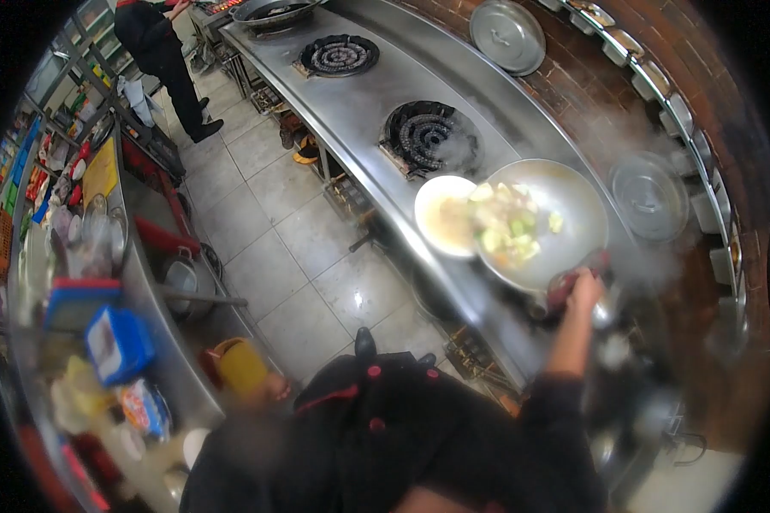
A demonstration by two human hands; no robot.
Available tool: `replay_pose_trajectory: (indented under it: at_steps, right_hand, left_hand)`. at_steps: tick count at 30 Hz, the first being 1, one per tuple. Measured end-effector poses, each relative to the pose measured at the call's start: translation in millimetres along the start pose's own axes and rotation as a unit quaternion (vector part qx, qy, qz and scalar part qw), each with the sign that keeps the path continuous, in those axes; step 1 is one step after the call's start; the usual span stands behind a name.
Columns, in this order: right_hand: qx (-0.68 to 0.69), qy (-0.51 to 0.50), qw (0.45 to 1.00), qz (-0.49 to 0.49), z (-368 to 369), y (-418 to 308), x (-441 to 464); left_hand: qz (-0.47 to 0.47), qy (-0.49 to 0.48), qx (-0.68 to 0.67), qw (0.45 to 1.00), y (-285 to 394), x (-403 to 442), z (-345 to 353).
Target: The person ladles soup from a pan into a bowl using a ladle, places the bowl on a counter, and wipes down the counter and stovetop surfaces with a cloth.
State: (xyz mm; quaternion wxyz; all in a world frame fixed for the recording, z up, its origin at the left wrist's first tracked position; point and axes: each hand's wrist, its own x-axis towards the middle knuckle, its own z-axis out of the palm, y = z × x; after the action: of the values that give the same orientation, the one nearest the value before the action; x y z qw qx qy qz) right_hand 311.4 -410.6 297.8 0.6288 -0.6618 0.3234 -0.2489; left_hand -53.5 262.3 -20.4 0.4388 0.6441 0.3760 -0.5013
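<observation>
My right hand (583, 292) is closed around the wok's handle, with a dark red cloth (565, 289) at the grip. The wide metal wok (577, 201) is tilted towards a round white dish (433, 208) at its left side. Blurred chunks of food (513, 227), pale yellow and green, lie at the wok's left rim, partly over the dish. Brownish liquid or sauce shows in the dish. My left hand (275, 387) is low at my left side, smeared by motion, near a yellow object (241, 366) by the counter; its grip is unclear.
Two burners (428, 137) sit along the steel stove (364, 107), with steam over the nearer one. Metal lids (506, 36) lean on the brick wall. At left, a counter carries a blue container (118, 344) and several packages. Another person (158, 51) stands at the far end.
</observation>
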Motion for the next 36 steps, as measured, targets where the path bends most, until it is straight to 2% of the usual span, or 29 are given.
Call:
replay_pose_trajectory:
  at_steps: [9, 11, 15, 17, 19, 21, 23, 24, 26, 27, 28, 30, 32, 33, 36]
  right_hand:
    - [-0.048, 0.012, 0.998, -0.026, 8, -20, -4]
    - [-0.058, 0.012, 0.998, -0.029, 10, -24, -6]
    - [-0.069, 0.010, 0.996, -0.051, 15, -31, -4]
    - [-0.087, 0.007, 0.995, -0.054, 17, -38, -8]
    - [-0.112, 0.015, 0.992, -0.056, 22, -49, -19]
    - [-0.074, 0.018, 0.995, -0.059, 20, -38, -10]
    - [-0.036, 0.021, 0.997, -0.061, 15, -23, 2]
    - [-0.015, 0.004, 1.000, -0.022, 8, -12, 12]
    - [0.007, -0.010, 1.000, 0.019, 2, 0, 12]
    - [0.030, 0.010, 0.999, 0.028, 0, 6, 8]
    - [0.053, 0.031, 0.997, 0.037, -4, 11, 4]
    - [0.088, 0.036, 0.992, 0.077, -17, 33, 3]
    - [0.143, 0.049, 0.981, 0.122, -31, 60, 5]
    - [0.157, 0.059, 0.976, 0.138, -31, 42, -21]
    - [0.214, 0.084, 0.958, 0.169, -58, 41, -38]
  left_hand:
    - [-0.009, -0.002, 0.014, 1.000, 9, -3, 0]
    - [0.012, -0.011, 0.065, 0.998, 9, -3, -1]
    - [0.020, -0.016, 0.033, 0.999, 1, 4, -1]
    - [0.119, -0.085, 0.096, 0.985, -13, 19, -7]
    - [0.106, -0.088, 0.086, 0.987, -11, 14, -7]
    - [0.093, -0.090, 0.077, 0.989, -9, 7, -5]
    - [0.074, -0.048, 0.074, 0.993, -6, 1, -2]
    - [0.074, -0.048, 0.073, 0.993, -10, 8, -2]
    - [0.188, -0.061, 0.262, 0.945, -18, 26, -7]
    - [0.187, -0.062, 0.266, 0.944, -14, 25, -8]
    - [0.269, -0.053, 0.306, 0.912, -3, 22, -6]
    - [0.348, -0.049, 0.352, 0.867, 24, 12, -3]
    - [0.438, 0.014, 0.335, 0.834, 68, -3, 6]
    - [0.466, 0.028, 0.329, 0.821, 91, -8, 11]
    - [0.415, 0.006, 0.386, 0.824, 183, -51, 38]
